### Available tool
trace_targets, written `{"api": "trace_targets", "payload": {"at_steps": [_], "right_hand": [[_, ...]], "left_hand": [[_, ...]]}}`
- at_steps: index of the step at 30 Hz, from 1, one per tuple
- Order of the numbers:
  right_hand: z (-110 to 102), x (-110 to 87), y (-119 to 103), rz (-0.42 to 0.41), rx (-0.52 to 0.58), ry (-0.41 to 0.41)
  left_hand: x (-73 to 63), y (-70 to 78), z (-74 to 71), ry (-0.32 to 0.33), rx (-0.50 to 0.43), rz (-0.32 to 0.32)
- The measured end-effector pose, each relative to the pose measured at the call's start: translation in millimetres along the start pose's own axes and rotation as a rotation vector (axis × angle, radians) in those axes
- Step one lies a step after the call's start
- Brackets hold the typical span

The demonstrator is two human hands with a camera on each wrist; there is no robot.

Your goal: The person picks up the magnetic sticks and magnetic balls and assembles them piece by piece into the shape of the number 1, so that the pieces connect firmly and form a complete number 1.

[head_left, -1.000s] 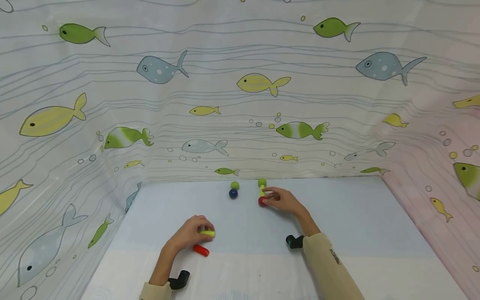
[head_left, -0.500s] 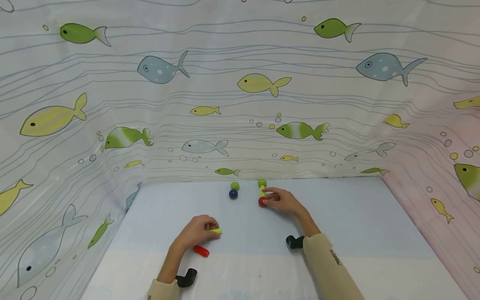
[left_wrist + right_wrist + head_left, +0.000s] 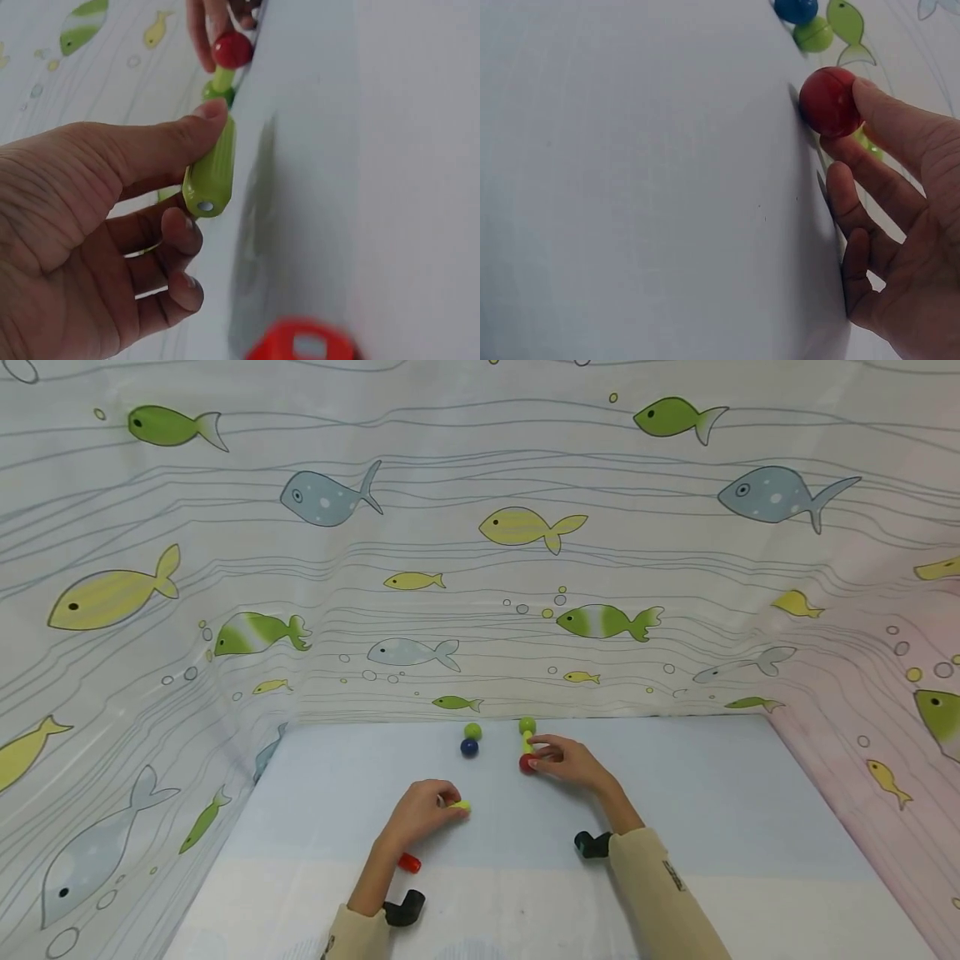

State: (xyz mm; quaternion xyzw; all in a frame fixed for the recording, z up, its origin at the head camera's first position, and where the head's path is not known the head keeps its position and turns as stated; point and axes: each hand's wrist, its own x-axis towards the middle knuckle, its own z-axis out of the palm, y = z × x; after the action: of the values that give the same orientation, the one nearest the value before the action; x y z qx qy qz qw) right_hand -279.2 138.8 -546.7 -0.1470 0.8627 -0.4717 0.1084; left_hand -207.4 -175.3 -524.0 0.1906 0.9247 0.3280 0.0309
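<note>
My left hand (image 3: 422,812) pinches a yellow-green ribbed rod (image 3: 214,169) between thumb and fingers, with a hole showing in its near end. Farther right, my right hand (image 3: 573,766) grips a red ball (image 3: 829,103) with thumb and index finger. That ball sits at the near end of a yellow-green rod (image 3: 527,742), which has a green ball (image 3: 527,725) at its far end. Under my left wrist a red rod (image 3: 409,862) lies on the table, partly hidden in the head view; its blurred end shows at the bottom of the left wrist view.
A dark blue ball (image 3: 469,747) and another green ball (image 3: 472,731) stand together near the table's back edge, left of my right hand. The white table (image 3: 675,893) is bordered by a fish-patterned curtain (image 3: 420,610) behind and at both sides.
My left hand has moved right and away from me with the yellow-green rod, leaving the red rod behind on the table. The right hand keeps its hold on the red ball.
</note>
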Motion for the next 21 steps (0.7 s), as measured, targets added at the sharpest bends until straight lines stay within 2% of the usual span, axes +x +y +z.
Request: {"api": "trace_targets", "payload": {"at_steps": [3,10,17,21], "right_hand": [[0,-0.5,-2,-0.007,-0.001,-0.002],[-1,-1.3,-5,0.013,-0.004,0.003],[0,-1.2,-5,0.039,-0.001,0.001],[0,-1.0,-4,0.031,0.009,0.005]], "left_hand": [[7.6,8.8,7.1,0.034,-0.016,-0.002],[23.9,26.8,28.7,0.112,-0.159,-0.107],[33.9,35.4,47.2,0.144,-0.244,-0.201],[39.1,39.3,53.1,0.159,-0.276,-0.212]]}}
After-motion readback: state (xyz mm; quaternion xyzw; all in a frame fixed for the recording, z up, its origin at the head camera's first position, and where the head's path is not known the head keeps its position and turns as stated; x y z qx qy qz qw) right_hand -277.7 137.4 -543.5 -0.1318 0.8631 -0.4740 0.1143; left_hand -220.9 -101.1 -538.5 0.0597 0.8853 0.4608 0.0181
